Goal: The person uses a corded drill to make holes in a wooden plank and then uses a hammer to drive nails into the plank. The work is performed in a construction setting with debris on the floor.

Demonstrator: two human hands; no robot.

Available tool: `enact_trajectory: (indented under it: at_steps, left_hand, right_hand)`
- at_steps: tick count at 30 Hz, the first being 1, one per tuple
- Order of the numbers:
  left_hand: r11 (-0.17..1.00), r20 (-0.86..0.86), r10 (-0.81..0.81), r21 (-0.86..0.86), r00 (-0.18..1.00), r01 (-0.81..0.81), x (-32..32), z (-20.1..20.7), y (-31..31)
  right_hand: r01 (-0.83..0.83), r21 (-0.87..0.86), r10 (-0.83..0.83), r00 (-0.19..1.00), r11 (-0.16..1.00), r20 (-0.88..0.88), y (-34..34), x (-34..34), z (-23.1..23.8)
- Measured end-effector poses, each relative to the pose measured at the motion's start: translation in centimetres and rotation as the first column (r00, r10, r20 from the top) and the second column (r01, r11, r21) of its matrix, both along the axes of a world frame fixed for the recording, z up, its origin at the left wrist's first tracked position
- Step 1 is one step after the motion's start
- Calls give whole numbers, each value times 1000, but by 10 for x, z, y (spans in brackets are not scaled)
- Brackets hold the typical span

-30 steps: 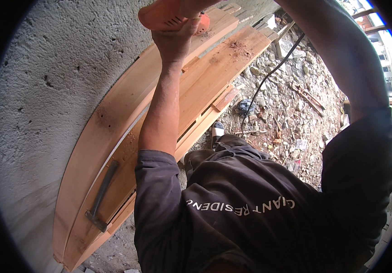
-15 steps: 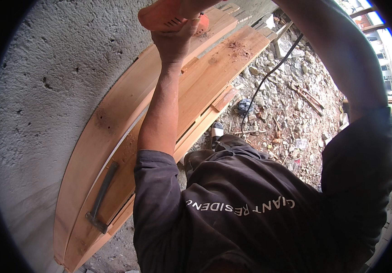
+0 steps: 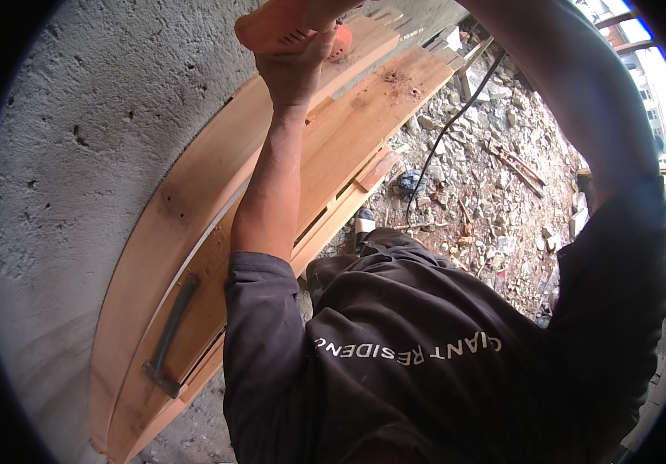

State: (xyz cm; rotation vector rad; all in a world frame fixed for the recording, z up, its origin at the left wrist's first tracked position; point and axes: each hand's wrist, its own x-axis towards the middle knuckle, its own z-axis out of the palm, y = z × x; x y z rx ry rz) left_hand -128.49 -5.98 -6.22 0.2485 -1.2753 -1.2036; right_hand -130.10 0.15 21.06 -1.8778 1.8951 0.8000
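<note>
At the top edge an orange power drill [image 3: 267, 29] with vent slots is raised overhead, partly cut off by the frame. My left hand [image 3: 296, 71] is wrapped round its body from below, the arm stretched up. Bent over from the right, my right arm brings my right hand [image 3: 331, 11] onto the drill too; its fingers are mostly out of sight. The drill's tip cannot be seen. Below it lie long wooden planks [image 3: 348, 131], with reddish shavings [image 3: 402, 81] near the far end and small dark holes in the board by the wall.
A hammer [image 3: 169, 332] rests on the planks at the lower left. The rough concrete wall [image 3: 101, 178] runs along the left side. A black cord [image 3: 445, 135] trails down to the rubble-strewn ground [image 3: 495, 209] on the right, where wood scraps [image 3: 514, 166] lie.
The view has shifted slightly, so the planks and ground sit a little further left. Both hands stay on the drill.
</note>
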Motion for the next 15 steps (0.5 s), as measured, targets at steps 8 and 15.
enact_trajectory:
  at_steps: [8,15]
  left_hand:
    - [993,-39,118,-1,992,-118,28,41,-2]
    - [981,-182,115,-136,977,-140,48,48,-40]
  right_hand:
    - [-35,-94,31,998,995,-47,-2,13,11]
    - [-23,-56,14,987,998,-159,-11,36,23]
